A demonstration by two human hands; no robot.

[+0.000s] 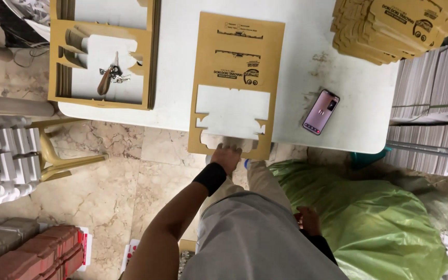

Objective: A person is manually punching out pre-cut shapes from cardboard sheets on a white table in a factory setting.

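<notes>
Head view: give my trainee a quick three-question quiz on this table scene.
1. True or false: the left hand is at the near edge of the cut-out cardboard sheet.
2. What lies inside the opening of the cardboard frames at the table's left end? A) phone B) keys C) tape
3. Which side of the sheet is the phone on, left or right?

Key: 1 true. 2 B, the keys. 3 right; the right hand is low by the person's side, away from the table.
</notes>
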